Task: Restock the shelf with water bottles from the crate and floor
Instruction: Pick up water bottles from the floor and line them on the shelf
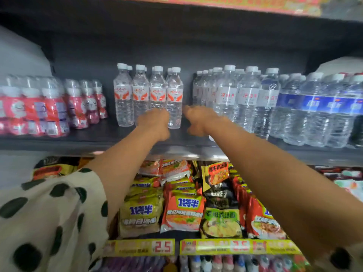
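Four clear water bottles with orange-and-white labels [149,95] stand in a row on the dark shelf [98,142], with more behind them. My left hand [154,122] is pressed against the lower part of the row and hides the bases of the middle bottles. Its fingers are blurred and hidden, so a grip cannot be made out. My right hand [198,119] is in the gap between this row and the white-labelled water bottles [227,95]. Its fingers are loosely spread and hold nothing.
Blue-labelled water bottles [322,108] fill the shelf's right end, and pink-wrapped small bottles [49,108] fill the left. Below, a lower shelf holds instant noodle packets [182,211] behind yellow price strips [165,247]. An upper shelf board [176,22] hangs overhead.
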`<act>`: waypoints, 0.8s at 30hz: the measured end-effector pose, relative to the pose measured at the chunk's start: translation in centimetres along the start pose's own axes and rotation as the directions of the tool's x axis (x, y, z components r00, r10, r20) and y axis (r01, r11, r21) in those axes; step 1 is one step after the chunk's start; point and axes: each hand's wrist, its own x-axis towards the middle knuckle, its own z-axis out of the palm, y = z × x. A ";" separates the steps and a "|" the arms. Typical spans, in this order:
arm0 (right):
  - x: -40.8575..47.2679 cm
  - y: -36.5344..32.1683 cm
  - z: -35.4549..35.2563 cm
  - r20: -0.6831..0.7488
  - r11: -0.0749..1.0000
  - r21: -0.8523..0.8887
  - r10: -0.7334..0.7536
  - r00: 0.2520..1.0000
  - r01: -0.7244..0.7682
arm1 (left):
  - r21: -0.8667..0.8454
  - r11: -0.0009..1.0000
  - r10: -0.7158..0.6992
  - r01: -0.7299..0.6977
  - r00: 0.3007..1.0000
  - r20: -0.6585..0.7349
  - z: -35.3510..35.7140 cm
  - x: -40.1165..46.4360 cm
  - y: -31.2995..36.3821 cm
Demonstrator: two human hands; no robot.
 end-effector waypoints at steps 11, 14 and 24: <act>-16.9 -0.1 3.0 -0.038 0.999 0.028 -0.035 0.999 0.036 | 0.001 0.994 0.113 -0.113 0.990 0.088 2.0 -12.9 6.3; -21.0 0.8 6.0 -0.010 0.998 0.048 -0.048 0.999 0.048 | 0.007 0.990 0.139 -0.141 0.981 0.132 4.7 -15.5 8.8; -32.4 4.1 23.3 0.259 0.981 0.184 -0.111 0.959 0.063 | -0.127 0.976 0.215 -0.178 0.883 0.417 20.3 -23.8 17.4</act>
